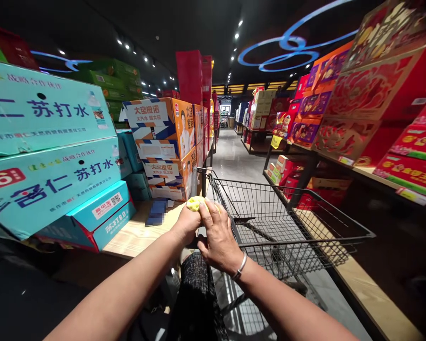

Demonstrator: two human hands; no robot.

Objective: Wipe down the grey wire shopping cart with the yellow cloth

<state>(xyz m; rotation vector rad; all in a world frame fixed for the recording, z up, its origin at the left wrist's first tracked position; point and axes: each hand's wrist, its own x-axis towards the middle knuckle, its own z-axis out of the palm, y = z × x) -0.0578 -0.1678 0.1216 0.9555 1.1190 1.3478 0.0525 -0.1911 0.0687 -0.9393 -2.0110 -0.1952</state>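
- A dark checked cloth (pixel 197 293) hangs nearest, low in the middle, between the two forearms.
- The right hand (pixel 218 237) comes in from the near right with a silver bracelet (pixel 240 266) on its wrist. Its fingers are held together and reach up to press on the yellow wad (pixel 195 203).
- The left hand (pixel 187 222) comes in from the near left. It is curled into a fist around the same wad and touches the right hand.
- The yellow wad sits at the top of the two hands, just above the near left corner of the cart. It is small, soft-looking and crumpled, and mostly hidden by the fingers.
- A black wire cart (pixel 262 201) stands just beyond the hands and stretches to the right.
- To the left, a wooden shelf (pixel 138 234) carries stacked teal boxes (pixel 49 189) and some small blue packets (pixel 156 213), which are blurred.
- Farther along that shelf stand orange boxes (pixel 163 137).
- On the right, shelves hold red boxes (pixel 358 94).
- A shiny aisle floor (pixel 230 156) runs away between the two sides.
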